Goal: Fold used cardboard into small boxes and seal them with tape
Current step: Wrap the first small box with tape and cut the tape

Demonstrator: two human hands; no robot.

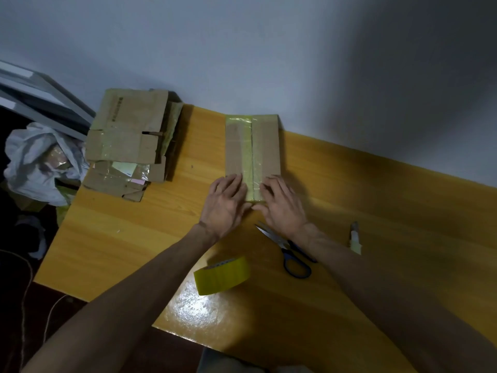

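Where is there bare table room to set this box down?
Bare table: between cardboard stack and box, left of the tape roll, and right of the small tool. Crowded near you: tape roll, scissors.

A plain pale wall (pixel 242 49) fills the upper half, bright at the left and falling into deep shadow toward the right. Against it stands a yellow wood-grain table (pixel 121 238), its glossy top showing a white glare (pixel 193 305) near the front edge. Left of the table the floor (pixel 13 216) is dark. A white plastic bag (pixel 29 162) sits there, with a grey frame (pixel 40 98) behind it and a thin cord (pixel 23 319) trailing nearby.
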